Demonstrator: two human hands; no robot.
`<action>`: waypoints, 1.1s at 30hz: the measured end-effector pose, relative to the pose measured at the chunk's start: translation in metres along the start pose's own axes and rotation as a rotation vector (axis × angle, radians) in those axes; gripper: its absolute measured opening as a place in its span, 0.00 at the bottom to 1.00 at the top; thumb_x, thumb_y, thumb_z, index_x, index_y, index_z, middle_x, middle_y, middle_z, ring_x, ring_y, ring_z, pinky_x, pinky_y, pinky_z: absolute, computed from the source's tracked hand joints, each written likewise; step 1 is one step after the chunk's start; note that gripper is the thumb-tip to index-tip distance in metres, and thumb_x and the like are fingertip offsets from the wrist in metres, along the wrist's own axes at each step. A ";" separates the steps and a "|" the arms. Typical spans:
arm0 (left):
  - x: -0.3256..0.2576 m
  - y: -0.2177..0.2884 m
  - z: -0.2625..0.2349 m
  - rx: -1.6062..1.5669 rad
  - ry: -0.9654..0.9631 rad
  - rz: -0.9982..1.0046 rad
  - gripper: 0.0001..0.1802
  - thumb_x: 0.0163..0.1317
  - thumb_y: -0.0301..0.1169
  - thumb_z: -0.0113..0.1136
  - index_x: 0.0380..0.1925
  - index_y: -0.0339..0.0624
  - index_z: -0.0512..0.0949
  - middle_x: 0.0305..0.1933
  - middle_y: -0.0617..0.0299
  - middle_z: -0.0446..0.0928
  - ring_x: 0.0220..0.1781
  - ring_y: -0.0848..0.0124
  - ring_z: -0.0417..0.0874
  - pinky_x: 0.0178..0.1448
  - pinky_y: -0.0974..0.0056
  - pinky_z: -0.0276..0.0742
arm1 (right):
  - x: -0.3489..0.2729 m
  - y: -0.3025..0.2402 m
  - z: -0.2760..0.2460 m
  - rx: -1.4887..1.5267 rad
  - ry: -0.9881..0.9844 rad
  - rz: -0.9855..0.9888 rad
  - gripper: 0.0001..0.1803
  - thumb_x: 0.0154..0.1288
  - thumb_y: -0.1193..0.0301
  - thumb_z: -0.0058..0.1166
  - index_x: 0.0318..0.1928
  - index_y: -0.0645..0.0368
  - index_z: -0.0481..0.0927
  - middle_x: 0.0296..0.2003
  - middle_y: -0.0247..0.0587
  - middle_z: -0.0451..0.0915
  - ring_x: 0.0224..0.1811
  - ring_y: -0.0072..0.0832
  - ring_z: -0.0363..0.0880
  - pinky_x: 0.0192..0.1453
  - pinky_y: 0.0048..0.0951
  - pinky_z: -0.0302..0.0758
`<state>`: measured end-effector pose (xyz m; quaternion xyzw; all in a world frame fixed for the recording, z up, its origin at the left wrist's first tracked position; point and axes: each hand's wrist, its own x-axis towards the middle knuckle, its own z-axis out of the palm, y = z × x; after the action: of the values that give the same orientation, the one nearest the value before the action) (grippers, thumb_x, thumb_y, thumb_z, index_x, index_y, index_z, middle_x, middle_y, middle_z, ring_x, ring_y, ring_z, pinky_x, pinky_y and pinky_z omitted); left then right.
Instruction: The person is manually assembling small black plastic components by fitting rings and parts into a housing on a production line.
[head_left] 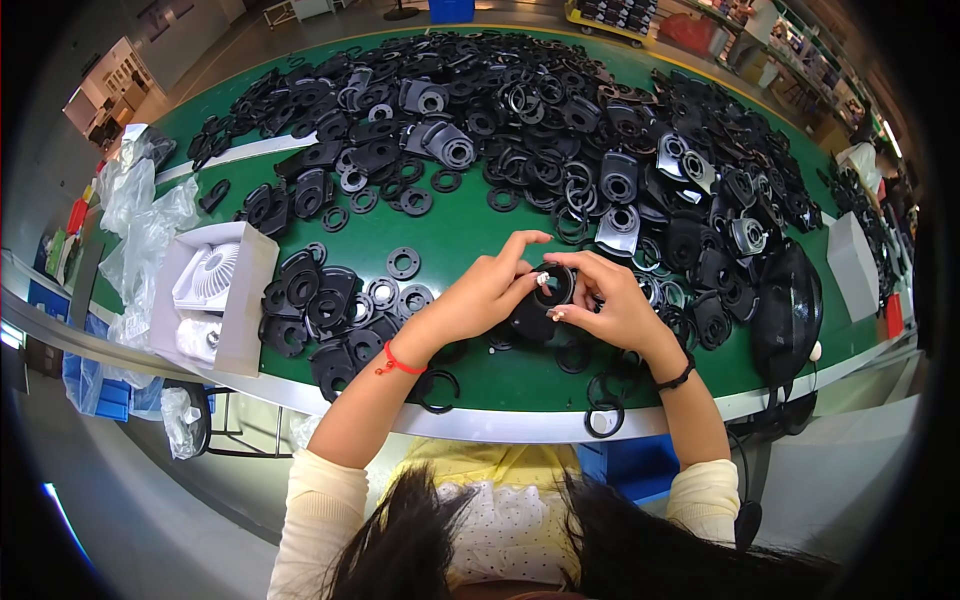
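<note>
Black plastic ring part (551, 290), pinched between the fingertips of the left hand (487, 292) and the right hand (613, 305) just above the green bench (450, 235), looks light, stiff and smooth, so its outer rim seems the safest hold.

Bare green table (455, 235) lies open just beyond both hands; heaped black plastic parts (560, 110) crowd farther out, and a white box (250, 290) blocks the left.
</note>
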<state>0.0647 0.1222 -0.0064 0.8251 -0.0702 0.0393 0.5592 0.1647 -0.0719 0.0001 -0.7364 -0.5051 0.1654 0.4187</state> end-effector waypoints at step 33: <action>0.002 -0.011 0.033 0.144 0.301 0.175 0.05 0.66 0.24 0.49 0.40 0.33 0.70 0.29 0.47 0.79 0.31 0.52 0.82 0.34 0.57 0.76 | 0.001 0.002 0.017 0.605 0.228 0.348 0.07 0.68 0.73 0.52 0.41 0.66 0.75 0.31 0.37 0.77 0.14 0.17 0.74 0.14 0.15 0.64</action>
<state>0.0676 0.0956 -0.0290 0.8386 -0.0543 0.2156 0.4974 0.1546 -0.0640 -0.0112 -0.6680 -0.2507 0.2930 0.6365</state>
